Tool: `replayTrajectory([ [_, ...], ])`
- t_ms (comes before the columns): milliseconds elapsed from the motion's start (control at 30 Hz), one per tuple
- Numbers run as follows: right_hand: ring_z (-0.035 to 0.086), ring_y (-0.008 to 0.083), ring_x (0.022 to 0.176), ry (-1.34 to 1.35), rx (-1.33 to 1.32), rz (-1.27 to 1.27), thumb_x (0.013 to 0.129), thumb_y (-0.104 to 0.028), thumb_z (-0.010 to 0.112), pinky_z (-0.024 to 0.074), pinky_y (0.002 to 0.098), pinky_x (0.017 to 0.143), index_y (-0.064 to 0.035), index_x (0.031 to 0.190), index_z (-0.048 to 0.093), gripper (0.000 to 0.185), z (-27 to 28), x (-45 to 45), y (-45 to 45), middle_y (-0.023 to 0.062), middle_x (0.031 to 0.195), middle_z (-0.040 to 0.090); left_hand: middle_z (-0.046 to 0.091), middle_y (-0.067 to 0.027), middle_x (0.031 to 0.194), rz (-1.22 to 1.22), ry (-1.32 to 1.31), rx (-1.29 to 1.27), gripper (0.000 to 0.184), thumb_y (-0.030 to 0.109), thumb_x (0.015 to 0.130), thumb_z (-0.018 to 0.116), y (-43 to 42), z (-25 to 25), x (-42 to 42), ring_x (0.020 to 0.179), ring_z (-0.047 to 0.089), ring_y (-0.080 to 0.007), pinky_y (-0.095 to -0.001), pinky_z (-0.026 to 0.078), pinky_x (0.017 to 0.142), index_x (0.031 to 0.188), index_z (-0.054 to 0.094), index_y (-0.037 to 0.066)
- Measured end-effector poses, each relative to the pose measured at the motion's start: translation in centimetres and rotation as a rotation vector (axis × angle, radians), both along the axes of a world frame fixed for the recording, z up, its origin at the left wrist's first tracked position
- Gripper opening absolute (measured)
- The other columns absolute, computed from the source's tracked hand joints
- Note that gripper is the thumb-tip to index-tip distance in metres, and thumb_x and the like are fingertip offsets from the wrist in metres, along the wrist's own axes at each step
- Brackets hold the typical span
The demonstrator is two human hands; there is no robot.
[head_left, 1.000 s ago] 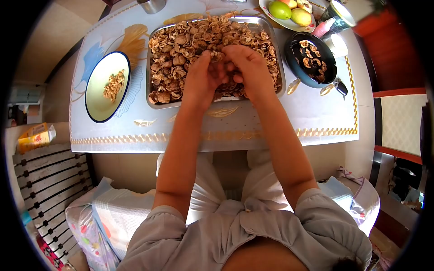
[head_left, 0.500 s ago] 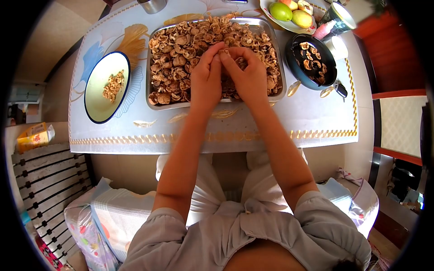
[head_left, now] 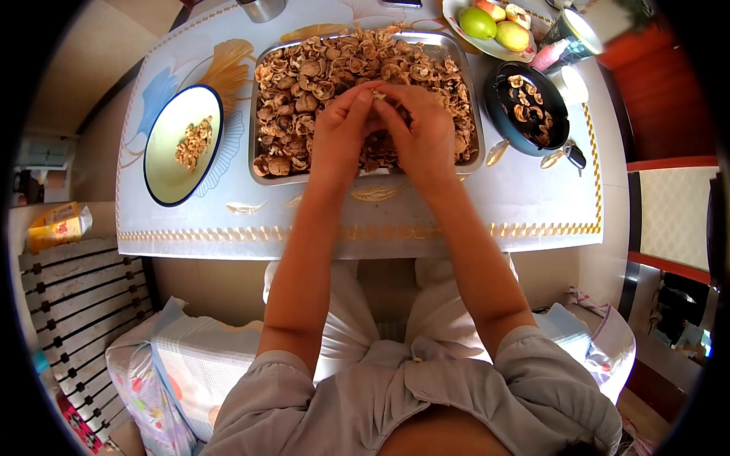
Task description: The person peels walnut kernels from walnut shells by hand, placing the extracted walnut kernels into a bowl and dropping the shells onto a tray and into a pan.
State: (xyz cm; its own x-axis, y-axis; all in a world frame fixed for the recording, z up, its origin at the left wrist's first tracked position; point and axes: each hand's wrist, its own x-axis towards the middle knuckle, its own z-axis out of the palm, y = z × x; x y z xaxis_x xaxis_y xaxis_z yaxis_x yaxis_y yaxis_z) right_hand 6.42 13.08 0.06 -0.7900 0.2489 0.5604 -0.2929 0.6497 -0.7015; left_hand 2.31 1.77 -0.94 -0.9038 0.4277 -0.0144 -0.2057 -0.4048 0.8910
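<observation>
Over a metal tray [head_left: 257, 173] heaped with brown walnut shells [head_left: 304, 68], my left hand [head_left: 342, 129] and my right hand [head_left: 417, 125] meet at the fingertips. Both are closed around a small pale piece of walnut [head_left: 378, 95], mostly covered by the fingers. Left of the tray lies a pale green bowl [head_left: 163, 163] with a dark blue rim, holding walnut kernels [head_left: 195, 143]. To the right, a dark round pan [head_left: 506, 114] contains several walnut pieces [head_left: 522, 95].
At the back right are a plate of fruit [head_left: 498, 52], a patterned cup [head_left: 570, 34], a pink bottle [head_left: 549, 55] and a white cup [head_left: 572, 85]. A black-handled tool [head_left: 576, 156] lies beside the pan. A metal cup [head_left: 262, 9] stands at the back left.
Both hands have closed in, with their fingertips now together; a pale piece shows between them. The whole table view has shifted slightly.
</observation>
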Motion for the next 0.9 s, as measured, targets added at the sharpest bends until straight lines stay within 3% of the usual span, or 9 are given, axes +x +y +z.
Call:
replayTrajectory([
  [367, 0.058, 0.0286, 0.073, -0.078, -0.256, 0.014, 0.085, -0.012, 0.056, 0.0466, 0.0345, 0.062, -0.0024, 0.098, 0.062, 0.017, -0.7, -0.2, -0.4, 0.0147, 0.087, 0.060, 0.062, -0.0054, 0.096, 0.233, 0.314, -0.403, 0.026, 0.016, 0.095, 0.044, 1.1, 0.1, 0.9, 0.085, 0.059, -0.0098, -0.0235, 0.050, 0.075, 0.112, 0.058, 0.001],
  [467, 0.058, 0.0212, 0.069, -0.063, -0.219, 0.015, 0.086, -0.015, 0.057, 0.0453, 0.0303, 0.059, -0.0019, 0.099, 0.062, 0.019, -0.9, -0.3, -0.3, 0.0100, 0.083, 0.061, 0.062, -0.0051, 0.093, 0.230, 0.244, -0.353, 0.026, 0.015, 0.095, 0.043, 1.2, 0.1, 1.0, 0.083, 0.058, -0.0098, -0.0236, 0.050, 0.074, 0.113, 0.058, 0.001],
  [567, 0.055, 0.0100, 0.067, -0.395, -0.762, 0.088, 0.087, -0.020, 0.058, 0.0442, 0.0246, 0.058, -0.0029, 0.100, 0.062, 0.022, 0.1, -0.4, 0.0, 0.0023, 0.077, 0.060, 0.061, -0.0046, 0.091, 0.166, 0.102, -0.241, 0.027, 0.015, 0.095, 0.043, 0.9, 0.2, 0.7, 0.079, 0.058, -0.0100, -0.0232, 0.049, 0.070, 0.115, 0.056, 0.002],
  [667, 0.048, 0.0008, 0.062, -0.468, -1.043, 0.179, 0.087, -0.018, 0.061, 0.0335, 0.0129, 0.051, -0.0089, 0.097, 0.065, 0.014, 0.9, -0.2, 1.1, -0.0057, 0.072, 0.055, 0.060, -0.0052, 0.093, 0.134, 0.007, -0.160, 0.029, 0.015, 0.095, 0.043, 0.8, -0.1, 0.5, 0.076, 0.057, -0.0104, -0.0224, 0.048, 0.066, 0.119, 0.054, 0.004],
  [800, 0.046, 0.0004, 0.062, -0.411, -1.099, 0.200, 0.085, -0.019, 0.063, 0.0341, 0.0134, 0.051, -0.0077, 0.102, 0.063, 0.021, 0.7, -0.3, 1.4, -0.0069, 0.072, 0.054, 0.056, -0.0081, 0.108, 0.220, 0.146, -0.300, 0.032, 0.016, 0.094, 0.045, 0.6, 1.1, 0.6, 0.076, 0.058, -0.0108, -0.0216, 0.047, 0.066, 0.125, 0.051, 0.010],
  [900, 0.046, 0.0003, 0.064, -0.394, -1.000, 0.146, 0.084, -0.020, 0.065, 0.0346, 0.0139, 0.051, -0.0070, 0.106, 0.062, 0.027, 1.6, 0.1, 1.2, -0.0065, 0.073, 0.054, 0.058, -0.0114, 0.101, 0.258, 0.146, -0.518, 0.036, 0.016, 0.092, 0.049, -0.1, 2.6, 0.9, 0.069, 0.061, -0.0106, -0.0195, 0.048, 0.061, 0.128, 0.049, 0.014],
])
